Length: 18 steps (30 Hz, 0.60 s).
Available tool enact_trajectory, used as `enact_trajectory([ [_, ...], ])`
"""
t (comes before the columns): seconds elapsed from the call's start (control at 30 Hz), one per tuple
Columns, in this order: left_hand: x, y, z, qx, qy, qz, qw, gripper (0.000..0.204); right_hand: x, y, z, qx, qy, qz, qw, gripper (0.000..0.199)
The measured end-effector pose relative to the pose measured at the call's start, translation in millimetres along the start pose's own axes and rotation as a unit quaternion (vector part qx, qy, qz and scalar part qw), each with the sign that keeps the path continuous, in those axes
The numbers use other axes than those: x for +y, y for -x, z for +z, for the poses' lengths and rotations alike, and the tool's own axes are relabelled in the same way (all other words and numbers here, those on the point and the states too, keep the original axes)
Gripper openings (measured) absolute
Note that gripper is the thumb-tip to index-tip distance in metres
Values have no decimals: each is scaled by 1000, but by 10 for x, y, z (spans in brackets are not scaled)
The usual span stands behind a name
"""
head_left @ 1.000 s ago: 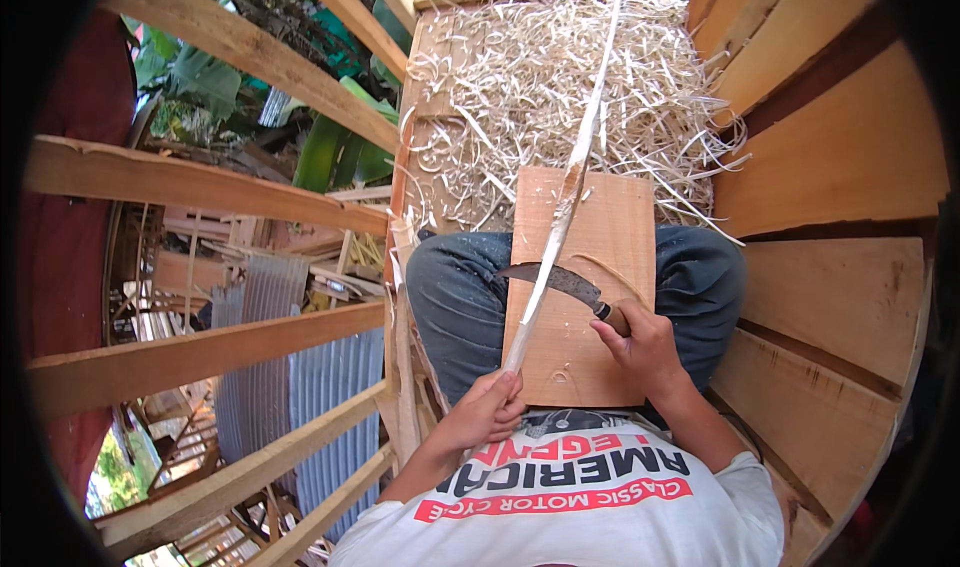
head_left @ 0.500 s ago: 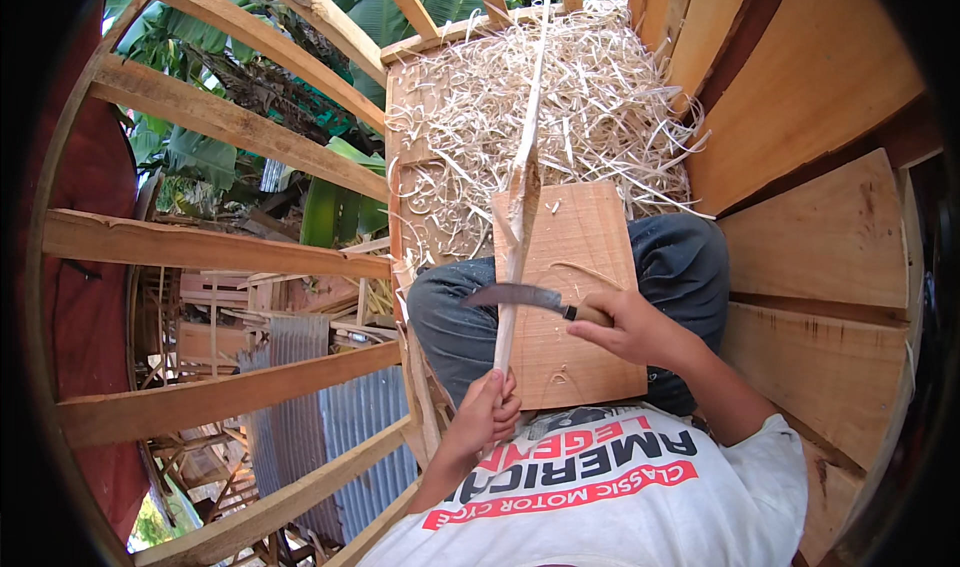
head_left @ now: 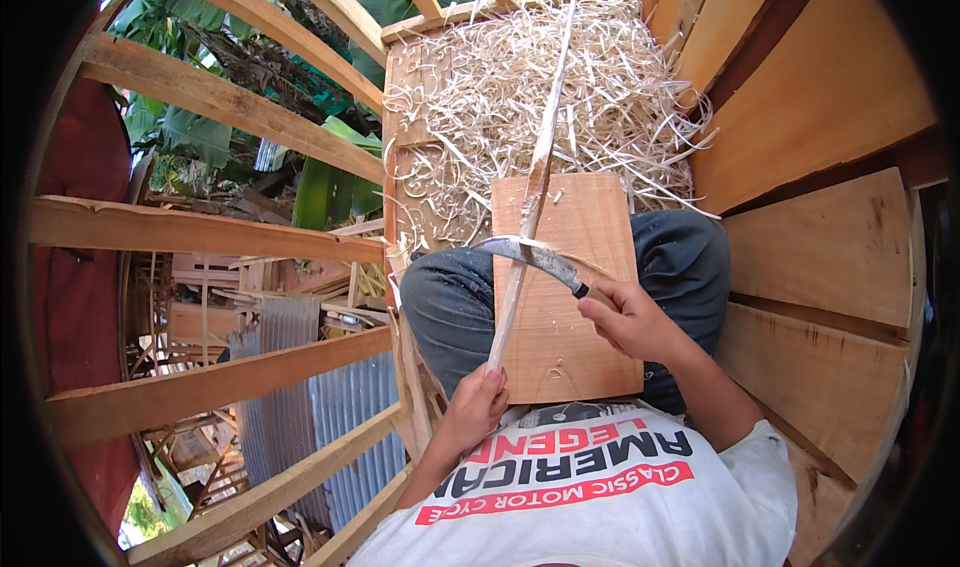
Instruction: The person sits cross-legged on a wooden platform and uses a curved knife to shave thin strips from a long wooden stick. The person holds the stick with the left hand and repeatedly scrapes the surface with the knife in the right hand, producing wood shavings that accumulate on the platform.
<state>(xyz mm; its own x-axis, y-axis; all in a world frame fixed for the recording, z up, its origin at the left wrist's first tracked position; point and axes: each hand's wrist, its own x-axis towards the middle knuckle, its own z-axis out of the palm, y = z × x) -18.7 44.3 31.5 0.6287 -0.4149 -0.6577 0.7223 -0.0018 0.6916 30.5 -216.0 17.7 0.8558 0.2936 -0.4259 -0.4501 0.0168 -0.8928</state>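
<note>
My left hand (head_left: 478, 404) is closed around the near end of a long pale strip of wood (head_left: 512, 292), which slants up and away over the board. Closed on the handle of a curved knife (head_left: 545, 260), my right hand (head_left: 630, 319) is at the right of the strip. The sickle-like blade lies across the strip, its tip reaching past the strip's left side. Beneath both, a flat wooden board (head_left: 580, 352) rests on my lap. Part of the strip is darker brown, near the board's far edge.
Curly wood shavings (head_left: 550, 97) heap up beyond my knees. Wooden rails (head_left: 210, 237) run along the left, with corrugated metal sheets (head_left: 350, 437) and timber below them. A plank wall (head_left: 815, 352) stands close on the right.
The knife has moved a little away from me along the strip, its blade tilting so the tip points more up and left. The strip's far end leans further right.
</note>
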Motion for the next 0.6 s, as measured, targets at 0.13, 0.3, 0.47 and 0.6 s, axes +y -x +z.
enact_trajectory([
  [0.13, 39, -4, 22, -13, -20, 1, 1000, 33, -74, 13, -12, 51, -36, 26, 998, 24],
  [0.3, -60, -13, -29, -15, -33, 11, 999, 33, -80, 23, 21, -7, 16, 11, 1000, 26],
  [0.47, 4, -38, -9, -29, -31, 19, 999, 35, -63, 24, 10, 26, -42, 22, 999, 22],
  [0.6, -107, -38, -119, -48, 23, -16, 998, 36, -250, 65, -82, -132, -187, 150, 962, 20],
])
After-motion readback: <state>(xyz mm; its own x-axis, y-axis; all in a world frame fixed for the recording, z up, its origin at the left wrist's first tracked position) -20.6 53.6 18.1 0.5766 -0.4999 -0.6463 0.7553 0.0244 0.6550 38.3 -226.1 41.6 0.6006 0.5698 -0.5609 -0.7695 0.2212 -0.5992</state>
